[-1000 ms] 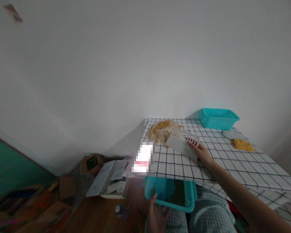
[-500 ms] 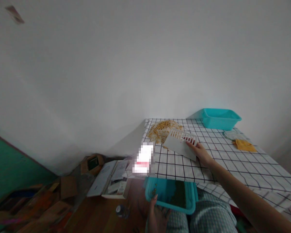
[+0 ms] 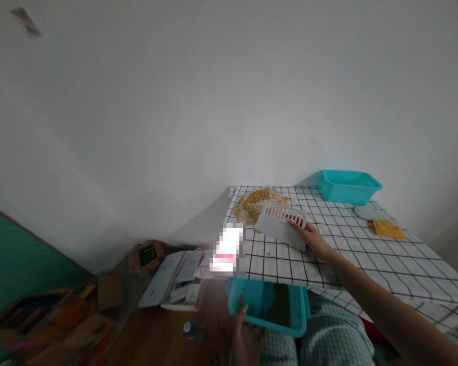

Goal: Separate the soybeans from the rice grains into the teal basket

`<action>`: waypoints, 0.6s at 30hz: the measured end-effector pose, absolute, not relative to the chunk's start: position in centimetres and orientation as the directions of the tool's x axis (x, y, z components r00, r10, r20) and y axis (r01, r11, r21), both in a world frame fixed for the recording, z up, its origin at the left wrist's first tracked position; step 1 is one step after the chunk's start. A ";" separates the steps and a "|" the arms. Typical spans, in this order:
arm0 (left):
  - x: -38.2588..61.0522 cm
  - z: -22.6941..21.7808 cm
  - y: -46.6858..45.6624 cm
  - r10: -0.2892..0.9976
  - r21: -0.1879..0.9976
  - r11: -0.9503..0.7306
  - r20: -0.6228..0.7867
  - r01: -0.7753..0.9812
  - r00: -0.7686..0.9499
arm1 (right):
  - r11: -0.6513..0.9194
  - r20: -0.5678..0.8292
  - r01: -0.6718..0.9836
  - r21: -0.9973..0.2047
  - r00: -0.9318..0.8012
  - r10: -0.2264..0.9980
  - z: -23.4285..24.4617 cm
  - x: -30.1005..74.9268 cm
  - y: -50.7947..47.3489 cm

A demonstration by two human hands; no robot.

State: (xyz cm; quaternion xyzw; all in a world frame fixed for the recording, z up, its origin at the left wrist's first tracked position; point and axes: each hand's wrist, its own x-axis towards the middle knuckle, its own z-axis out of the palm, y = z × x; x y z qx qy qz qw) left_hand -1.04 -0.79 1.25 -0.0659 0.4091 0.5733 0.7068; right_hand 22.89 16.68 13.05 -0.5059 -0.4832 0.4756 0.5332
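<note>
My right hand [image 3: 312, 239] grips a white plastic panel [image 3: 278, 231] with a row of slots along its upper edge. The panel stands tilted on the checked cloth, beside a heap of yellow soybean-like grains [image 3: 257, 197] with pale powder or crumbs among them. Low over my lap, my left hand [image 3: 241, 330] holds a teal plastic tub [image 3: 267, 328], thumb over its near left rim and the other fingers hidden below. A few grains cling inside the tub's left end. A dark patch covers its right part; shadow or contents, I cannot tell.
A second teal tub [image 3: 349, 190] stands at the table's back right, near a clear lid-like dish [image 3: 364, 211] and a folded yellow cloth [image 3: 388, 229]. A blurred-out bright rectangle [image 3: 227, 246] lies at the left table edge. Boxes [image 3: 109, 292] and an open white case [image 3: 183, 290] are at floor level.
The white panel and my right hand have shifted slightly left. A stray grain now shows on the cloth in front of the panel. The held tub has barely moved.
</note>
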 end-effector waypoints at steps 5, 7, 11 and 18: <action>-0.9 1.9 -0.7 0.734 0.402 0.327 -0.678 -0.855 -0.038 | 0.086 0.085 -0.011 -0.996 0.042 0.995 13.5 21.7 17.3; -0.9 2.2 -0.6 0.740 0.397 0.333 -0.672 -0.855 -0.024 | 0.086 0.086 -0.034 -0.996 0.014 0.996 13.4 21.3 17.4; -1.0 2.1 -0.4 0.721 0.383 0.334 -0.692 -0.861 -0.028 | 0.071 0.073 -0.066 -0.995 -0.033 0.997 13.4 21.0 17.3; -1.2 1.9 -0.5 0.735 0.386 0.351 -0.678 -0.853 -0.005 | 0.059 0.070 -0.085 -0.995 -0.129 0.989 14.0 21.4 16.4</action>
